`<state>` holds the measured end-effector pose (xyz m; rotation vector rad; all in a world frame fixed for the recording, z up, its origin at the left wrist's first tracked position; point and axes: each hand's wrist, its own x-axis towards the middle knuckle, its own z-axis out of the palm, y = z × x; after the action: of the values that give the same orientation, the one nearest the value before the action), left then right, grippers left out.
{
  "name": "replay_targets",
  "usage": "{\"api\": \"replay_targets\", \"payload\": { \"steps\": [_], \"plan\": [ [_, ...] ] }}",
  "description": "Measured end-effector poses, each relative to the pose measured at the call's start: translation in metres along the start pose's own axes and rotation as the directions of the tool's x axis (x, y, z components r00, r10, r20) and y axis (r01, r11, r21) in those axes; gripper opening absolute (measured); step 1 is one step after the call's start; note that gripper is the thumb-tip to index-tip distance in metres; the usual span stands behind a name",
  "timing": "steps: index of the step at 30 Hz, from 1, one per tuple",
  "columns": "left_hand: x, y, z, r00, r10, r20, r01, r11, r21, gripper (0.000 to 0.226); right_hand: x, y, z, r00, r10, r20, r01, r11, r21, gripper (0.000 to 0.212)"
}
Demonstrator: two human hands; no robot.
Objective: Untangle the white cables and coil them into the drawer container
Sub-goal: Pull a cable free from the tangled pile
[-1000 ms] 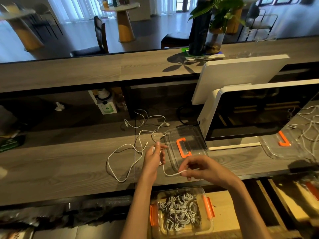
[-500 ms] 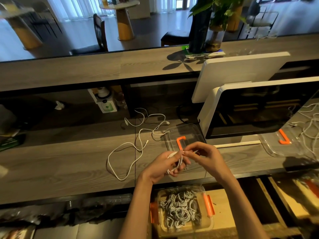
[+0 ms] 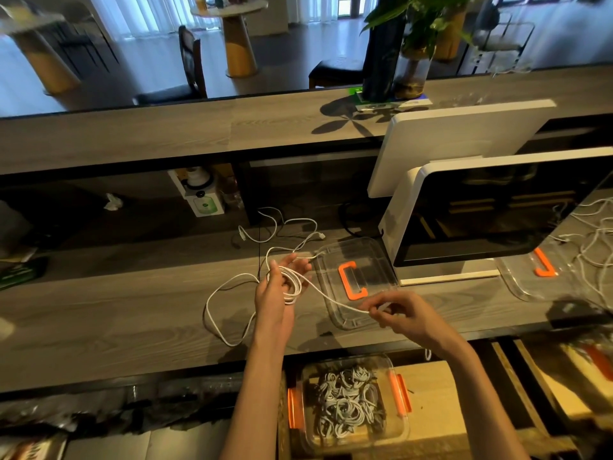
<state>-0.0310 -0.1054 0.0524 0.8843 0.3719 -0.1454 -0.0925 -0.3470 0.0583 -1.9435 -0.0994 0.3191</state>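
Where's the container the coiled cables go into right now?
In the head view, the clear container sits low and centre in the open drawer, below the desk edge, between the person's forearms, already holding coiled cables.

On the bench [image 3: 99,313], a loose cable [image 3: 217,323] lies left of the lid [image 3: 371,257], with the monitor [image 3: 497,210] just right of and behind that lid. Nearer than the bench edge, below the lid, the drawer container [image 3: 399,429] holds coiled cables [image 3: 345,403]. A potted plant [image 3: 411,61] stands on the raised shelf [image 3: 166,134] behind.
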Motion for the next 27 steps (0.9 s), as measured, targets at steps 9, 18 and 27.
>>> {"api": "replay_targets", "payload": {
  "steps": [9,18,27],
  "plan": [
    [-0.006,-0.008,0.001,0.995,-0.06,0.078,0.029,0.936,0.352,0.041,0.005,-0.028,0.02,0.972,-0.139,0.19,0.107,0.98,0.169,0.022],
    [-0.019,-0.017,0.01,0.781,-0.517,0.35,0.2,0.738,0.645,0.075,0.024,-0.018,0.036,0.943,-0.143,-0.3,0.212,0.954,0.212,0.016],
    [-0.015,-0.013,0.006,0.861,-0.343,0.375,0.025,0.766,0.642,0.047,0.02,0.0,0.023,0.938,-0.09,-0.336,0.145,0.979,0.142,0.012]
  ]
}}
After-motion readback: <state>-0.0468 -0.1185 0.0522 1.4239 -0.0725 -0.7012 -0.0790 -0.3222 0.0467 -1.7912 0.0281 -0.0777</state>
